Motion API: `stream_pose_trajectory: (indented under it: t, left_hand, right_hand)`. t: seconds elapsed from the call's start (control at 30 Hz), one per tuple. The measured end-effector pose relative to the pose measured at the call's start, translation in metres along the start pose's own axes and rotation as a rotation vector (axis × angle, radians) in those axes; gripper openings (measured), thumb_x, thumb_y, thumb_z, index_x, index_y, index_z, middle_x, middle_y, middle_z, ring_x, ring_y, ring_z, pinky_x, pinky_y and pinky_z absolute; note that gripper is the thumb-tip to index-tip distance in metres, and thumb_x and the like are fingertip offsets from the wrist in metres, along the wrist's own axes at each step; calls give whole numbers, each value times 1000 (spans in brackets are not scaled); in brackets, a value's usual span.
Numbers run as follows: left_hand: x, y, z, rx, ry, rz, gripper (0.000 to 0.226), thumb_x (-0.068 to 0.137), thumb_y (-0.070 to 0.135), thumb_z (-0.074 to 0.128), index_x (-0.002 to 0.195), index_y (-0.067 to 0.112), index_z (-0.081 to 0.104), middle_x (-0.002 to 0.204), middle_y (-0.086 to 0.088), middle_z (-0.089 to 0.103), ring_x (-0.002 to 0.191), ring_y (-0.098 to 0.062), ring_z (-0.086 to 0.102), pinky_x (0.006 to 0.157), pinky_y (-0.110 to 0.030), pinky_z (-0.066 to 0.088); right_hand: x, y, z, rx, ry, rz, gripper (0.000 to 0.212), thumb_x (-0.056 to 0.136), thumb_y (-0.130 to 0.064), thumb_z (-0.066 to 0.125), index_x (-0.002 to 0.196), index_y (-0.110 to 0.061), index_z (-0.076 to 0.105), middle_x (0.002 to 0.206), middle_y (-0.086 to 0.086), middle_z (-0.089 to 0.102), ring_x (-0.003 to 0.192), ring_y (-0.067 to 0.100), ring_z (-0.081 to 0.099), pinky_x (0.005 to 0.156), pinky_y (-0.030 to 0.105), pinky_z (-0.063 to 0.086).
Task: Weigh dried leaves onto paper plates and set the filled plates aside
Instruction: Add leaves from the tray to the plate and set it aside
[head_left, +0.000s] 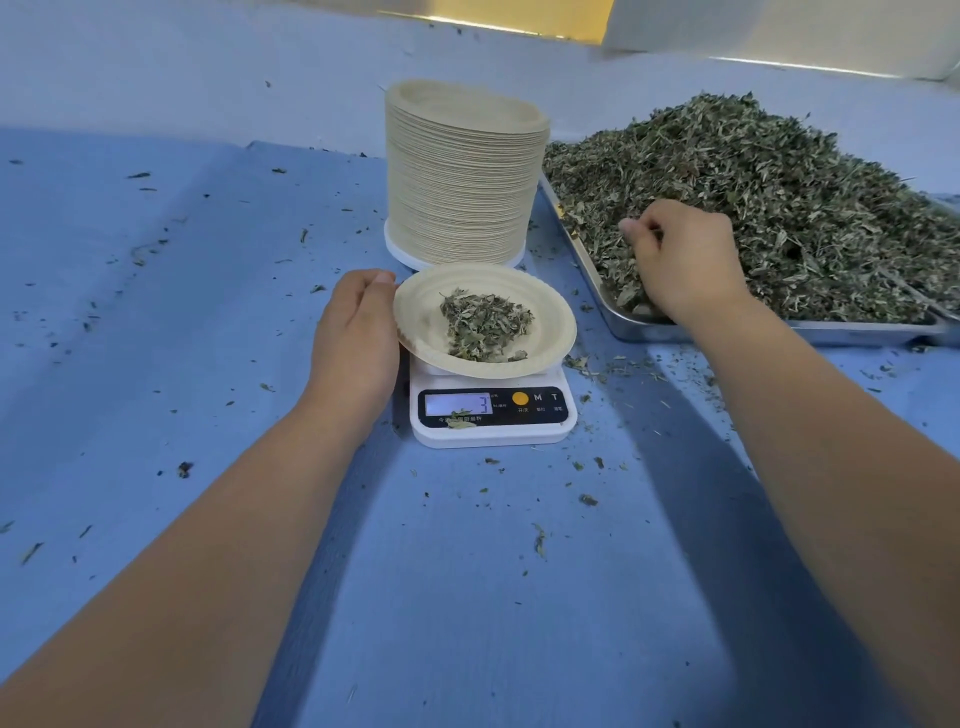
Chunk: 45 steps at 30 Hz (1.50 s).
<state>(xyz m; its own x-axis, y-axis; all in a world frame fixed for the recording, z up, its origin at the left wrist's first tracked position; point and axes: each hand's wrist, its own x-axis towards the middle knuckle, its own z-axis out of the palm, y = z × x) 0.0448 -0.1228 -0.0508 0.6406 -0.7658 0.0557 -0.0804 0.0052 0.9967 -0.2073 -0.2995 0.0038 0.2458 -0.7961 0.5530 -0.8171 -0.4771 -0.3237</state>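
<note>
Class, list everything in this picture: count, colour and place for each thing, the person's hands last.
paper plate: one, cream, on the scale, holding some leaves
plate stack: one, cream, behind the scale
kitchen scale: one, white, table centre, display reads 3
dried leaves: one big pile, grey-green, in the tray
metal tray: at least one, silver, right of the scale
table cover: one, blue, strewn with leaf bits
left hand: one, holds the plate's left rim
right hand: one, fingers curled into the leaf pile
</note>
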Motion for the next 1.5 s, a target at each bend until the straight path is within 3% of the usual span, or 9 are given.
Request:
stream_pose_trajectory:
  t: [0.27,0.53,0.7,0.9,1.0,1.17,1.3,1.4,1.5]
  left_hand:
    - [-2,1,1,-3,7,3,24,84,49,43,93,39,63,95,24,66,94,4,60,100,-38,51]
    - [-4,4,1,-19,3,-1,27,85,48,43,97,37,64,103,18,67,103,-6,62,102,-42,51]
    - [-1,1,2,-13,5,16,17,97,39,45,97,38,61,101,21,64,95,3,58,82,-28,45]
    - [0,-2,3,20,7,28,18,103,36,43,102,37,61,99,20,62,80,17,56,72,-22,39]
    - [-1,-3,3,42,4,35,19,103,36,43,102,36,61,98,20,62,74,23,53,71,-22,38]
    - [-1,-1,2,50,3,26,20,102,39,42,103,35,62,99,19,63,88,9,56,73,-24,39]
    - [-1,-1,2,37,6,22,22,101,40,43,106,33,63,98,18,65,84,12,57,73,-23,39]
    - [-2,-1,2,29,3,19,23,102,40,43,107,32,63,98,17,65,88,7,57,73,-24,39]
    - [-3,0,2,22,-4,15,23,102,40,42,107,33,63,97,17,64,87,7,56,72,-23,39]
  right_hand:
    - [-3,-2,6,-183,-119,-9,40,99,-51,56,81,-15,61,57,3,53,50,22,49,48,26,32]
    - [2,-6,0,-89,3,-22,40,101,-49,53,85,-12,61,56,-1,50,50,18,46,47,26,32]
    - [6,-26,-10,2,137,-57,43,100,-55,50,86,-16,63,64,3,61,56,23,55,55,35,49]
    - [13,-79,-10,196,220,-151,39,97,-53,56,80,-19,63,60,-12,53,55,8,48,56,27,40]
    - [6,-105,-3,276,187,-205,36,98,-49,58,76,-20,60,57,-14,50,54,7,47,56,30,37]
    - [-4,-135,17,279,-12,-228,37,98,-49,58,80,-18,64,60,-9,61,56,3,56,58,23,43]
    - [-9,-142,22,172,-178,-252,46,104,-51,40,86,-15,62,76,-2,61,74,19,57,72,39,49]
    - [-11,-143,15,307,-210,-169,49,107,-47,33,96,-16,70,80,-4,65,80,15,60,75,34,48]
    - [-10,-146,7,447,-178,-64,48,107,-45,36,91,-20,73,79,-9,69,82,10,64,78,30,47]
